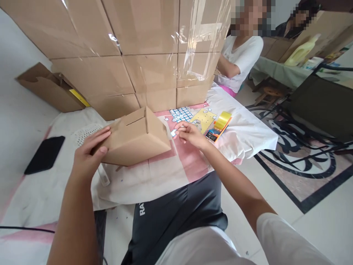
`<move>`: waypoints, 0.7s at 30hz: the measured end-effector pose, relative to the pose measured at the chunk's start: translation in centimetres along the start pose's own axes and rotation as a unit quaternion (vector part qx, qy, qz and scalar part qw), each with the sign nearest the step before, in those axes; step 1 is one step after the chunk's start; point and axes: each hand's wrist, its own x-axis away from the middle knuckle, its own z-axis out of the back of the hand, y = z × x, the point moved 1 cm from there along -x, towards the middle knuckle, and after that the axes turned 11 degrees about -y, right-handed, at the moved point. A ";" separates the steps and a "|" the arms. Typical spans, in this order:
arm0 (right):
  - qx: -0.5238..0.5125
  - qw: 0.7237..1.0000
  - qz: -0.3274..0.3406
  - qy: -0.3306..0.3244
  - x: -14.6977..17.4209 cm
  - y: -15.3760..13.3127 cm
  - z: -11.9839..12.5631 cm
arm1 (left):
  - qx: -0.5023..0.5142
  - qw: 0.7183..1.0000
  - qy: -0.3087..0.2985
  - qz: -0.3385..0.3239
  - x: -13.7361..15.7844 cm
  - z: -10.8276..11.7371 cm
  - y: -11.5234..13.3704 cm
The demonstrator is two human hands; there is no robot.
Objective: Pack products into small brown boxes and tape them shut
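Note:
On the cloth-covered table before me lies a closed cardboard box (135,141), slightly tilted. My left hand (92,147) grips its left end, thumb on the near side and fingers over the top. To the right of the box, my right hand (190,134) pinches a small white sticker (173,133) with a bluish edge between thumb and fingertips. Just beyond that hand are a sheet of white, blue-edged stickers (181,114) and a yellow printed sheet (204,119). An orange tape dispenser (217,128) with a yellow roll stands right of them.
Taped cardboard boxes (149,70) are stacked like a wall at the back. An open carton (45,88) and a black phone (45,154) are at left. A white plastic strip (103,175) lies near the box. Beyond the stack sits a person (242,62) in white.

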 end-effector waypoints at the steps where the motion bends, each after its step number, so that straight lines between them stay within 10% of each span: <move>1: -0.005 1.000 0.011 -0.005 -0.2 0.0 -0.8 | 0.009 1.000 0.005 0.004 0.2 0.2 -0.4; 21: 0.037 0.989 0.106 -0.097 -5.5 -2.4 -3.5 | 0.003 1.000 0.012 0.022 0.7 0.7 -1.7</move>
